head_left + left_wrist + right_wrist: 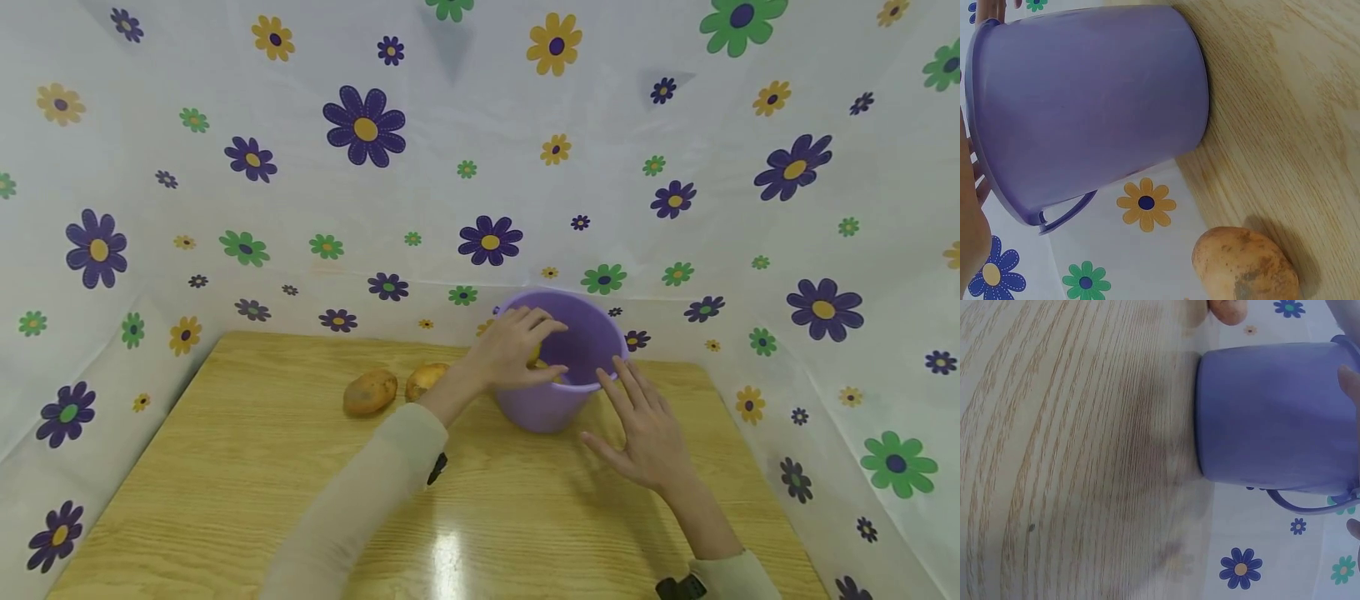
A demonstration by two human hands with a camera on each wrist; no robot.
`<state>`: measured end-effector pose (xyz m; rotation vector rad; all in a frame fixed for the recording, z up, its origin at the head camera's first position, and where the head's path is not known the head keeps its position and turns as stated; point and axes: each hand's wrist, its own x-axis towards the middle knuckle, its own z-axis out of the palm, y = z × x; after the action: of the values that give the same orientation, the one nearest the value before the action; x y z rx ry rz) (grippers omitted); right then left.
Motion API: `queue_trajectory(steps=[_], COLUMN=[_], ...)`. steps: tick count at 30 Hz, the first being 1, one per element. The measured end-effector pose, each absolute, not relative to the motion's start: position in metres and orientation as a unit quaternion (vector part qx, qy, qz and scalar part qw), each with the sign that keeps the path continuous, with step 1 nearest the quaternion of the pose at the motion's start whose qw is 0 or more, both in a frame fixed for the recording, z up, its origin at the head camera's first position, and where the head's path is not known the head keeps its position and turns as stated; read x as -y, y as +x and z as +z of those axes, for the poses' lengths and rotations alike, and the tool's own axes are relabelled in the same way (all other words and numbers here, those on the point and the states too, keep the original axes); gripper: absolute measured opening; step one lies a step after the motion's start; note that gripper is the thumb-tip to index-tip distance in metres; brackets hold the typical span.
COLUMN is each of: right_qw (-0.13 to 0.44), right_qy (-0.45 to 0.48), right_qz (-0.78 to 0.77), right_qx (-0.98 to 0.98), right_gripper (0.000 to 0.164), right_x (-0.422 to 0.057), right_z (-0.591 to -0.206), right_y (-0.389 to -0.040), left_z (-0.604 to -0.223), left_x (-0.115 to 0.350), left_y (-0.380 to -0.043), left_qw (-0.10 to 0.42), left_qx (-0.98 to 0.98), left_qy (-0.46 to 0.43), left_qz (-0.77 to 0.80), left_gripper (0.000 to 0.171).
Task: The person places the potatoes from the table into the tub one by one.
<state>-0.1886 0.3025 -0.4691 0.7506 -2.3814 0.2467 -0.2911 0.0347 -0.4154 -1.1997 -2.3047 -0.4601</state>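
A purple bucket [547,408] stands upright at the back of the table. My left hand [517,346] reaches over its left rim, with thumb and index finger spread apart above the opening. Something yellowish [536,355] shows inside the bucket between that thumb and index finger, mostly hidden by the hand. At the bucket's front right, my right hand [645,429] has its fingers straight and spread, fingertips right at the rim. Left of the bucket lie two potatoes, one potato [371,392] in full sight and another potato [425,381] partly behind my left forearm.
The wooden table [247,467] ends at a white flowered cloth [420,192] that rises behind it and on both sides. A purple handle [1069,215] hangs at the bucket's side in the left wrist view.
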Motion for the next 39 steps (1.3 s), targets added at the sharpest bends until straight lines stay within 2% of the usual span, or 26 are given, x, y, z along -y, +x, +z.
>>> queue_trajectory(steps=[9, 18, 35, 39], right_qw=[0.313, 0.310, 0.308, 0.312], right_qy=[0.287, 0.284, 0.281, 0.281], right_qz=[0.094, 0.095, 0.099, 0.097], right_qx=[0.900, 0.902, 0.903, 0.902], right_gripper=[0.095, 0.095, 0.095, 0.094], right_x=[-0.302, -0.303, -0.302, -0.303], right_z=[-0.468, -0.469, -0.469, -0.470], right_y=[-0.187, -0.189, -0.188, -0.189], left_z=[-0.408, -0.410, -0.418, -0.423], left_x=[-0.024, -0.010, 0.028, 0.038], left_y=[-0.282, -0.281, -0.271, -0.269], left_qw=[0.212, 0.220, 0.169, 0.174], left_qx=[0.854, 0.851, 0.874, 0.877], left_qy=[-0.443, -0.459, -0.447, -0.441], left_qz=[-0.170, -0.130, -0.091, -0.081], left_gripper=[0.068, 0.073, 0.093, 0.095])
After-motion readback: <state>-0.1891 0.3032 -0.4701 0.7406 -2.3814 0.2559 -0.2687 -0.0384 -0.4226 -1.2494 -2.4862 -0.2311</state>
